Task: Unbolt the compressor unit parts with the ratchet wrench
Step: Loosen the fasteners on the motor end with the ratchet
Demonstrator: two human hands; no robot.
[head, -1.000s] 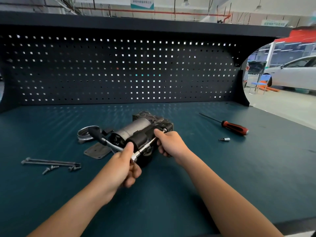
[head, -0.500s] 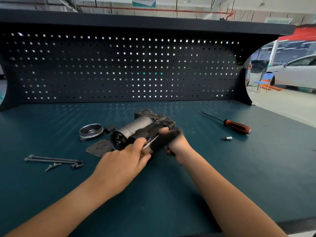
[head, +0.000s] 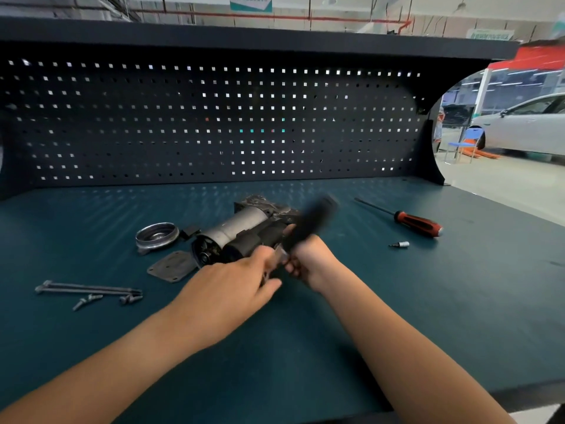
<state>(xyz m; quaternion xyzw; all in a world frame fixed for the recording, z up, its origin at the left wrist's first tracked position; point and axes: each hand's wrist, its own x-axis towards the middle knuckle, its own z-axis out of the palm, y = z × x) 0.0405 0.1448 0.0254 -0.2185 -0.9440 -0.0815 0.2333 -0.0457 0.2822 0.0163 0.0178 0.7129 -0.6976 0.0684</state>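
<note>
Grey-and-black cylindrical compressor unit [head: 235, 231] lies at frame centre on the teal surface [head: 397, 301]. Right hand [head: 308, 260] grip is curled round the blurred black-handled ratchet wrench [head: 315, 217]. Left hand [head: 232, 286] grip at the wrench head: closure cannot be told. Top-edge sign [head: 250, 2]: illegible.

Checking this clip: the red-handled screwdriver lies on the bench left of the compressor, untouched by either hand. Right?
No. The head view shows the red-handled screwdriver lying on the bench right of the compressor, not left. It is indeed untouched.
</note>
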